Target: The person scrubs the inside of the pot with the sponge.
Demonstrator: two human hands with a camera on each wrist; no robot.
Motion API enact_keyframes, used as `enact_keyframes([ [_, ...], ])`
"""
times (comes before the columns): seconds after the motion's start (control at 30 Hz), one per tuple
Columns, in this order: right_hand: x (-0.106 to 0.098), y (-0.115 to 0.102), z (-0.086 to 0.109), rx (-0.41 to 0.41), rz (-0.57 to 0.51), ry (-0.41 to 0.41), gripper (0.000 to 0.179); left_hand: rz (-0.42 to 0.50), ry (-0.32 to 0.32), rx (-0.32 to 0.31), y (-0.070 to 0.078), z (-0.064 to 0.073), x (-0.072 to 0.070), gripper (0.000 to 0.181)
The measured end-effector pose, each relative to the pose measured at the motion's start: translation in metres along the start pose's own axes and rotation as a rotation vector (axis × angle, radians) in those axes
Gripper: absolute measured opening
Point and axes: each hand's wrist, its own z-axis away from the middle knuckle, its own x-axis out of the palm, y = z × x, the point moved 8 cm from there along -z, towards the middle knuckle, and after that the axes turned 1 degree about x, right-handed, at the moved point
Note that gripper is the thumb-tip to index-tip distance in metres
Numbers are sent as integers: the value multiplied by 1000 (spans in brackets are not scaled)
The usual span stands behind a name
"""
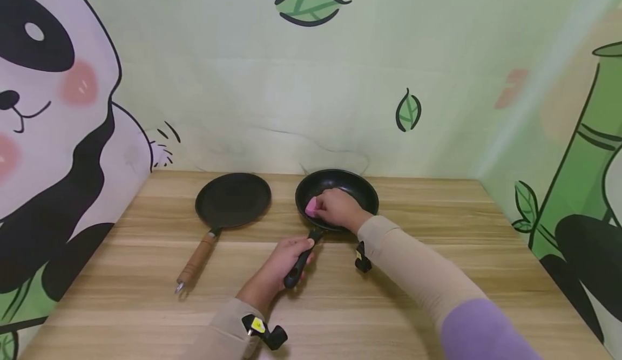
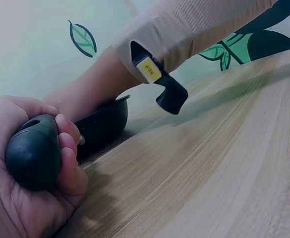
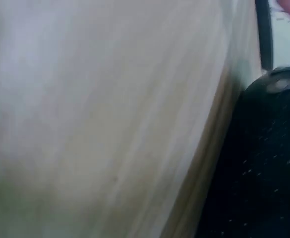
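A deep black frying pan (image 1: 362, 187) stands on the table near the wall, its handle (image 1: 298, 267) pointing toward me. My left hand (image 1: 286, 260) grips that handle; in the left wrist view the fingers curl round its rounded black end (image 2: 33, 156). Inside the pan, my right hand (image 1: 337, 207) pinches a small pink sponge (image 1: 311, 207) at the left side of the bowl. The right wrist view is blurred; it shows the pan's dark speckled side (image 3: 259, 168), but the sponge cannot be made out there.
To the left lies a flat black crepe pan (image 1: 233, 201) with a wooden handle (image 1: 198, 257) angled toward me. Both pans sit on a wood-grain table (image 1: 340, 311). Behind them rises a green printed wall cloth (image 1: 218, 79). Each wrist carries a small black camera mount (image 1: 363, 260).
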Motion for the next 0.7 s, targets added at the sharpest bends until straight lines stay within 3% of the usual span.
enact_keyframes([
  [0.23, 4, 37, -12, 235, 30, 38, 17, 5, -16, 9, -1, 1, 3, 35],
  [0.37, 2, 51, -12, 313, 18, 83, 16, 8, -22, 9, -2, 0, 6, 36],
  [0.5, 0, 50, -15, 285, 23, 80, 16, 3, -16, 14, -2, 0, 5, 38],
  [0.7, 2, 29, -15, 163, 16, -35, 17, -8, -6, -2, -1, 1, -2, 37],
])
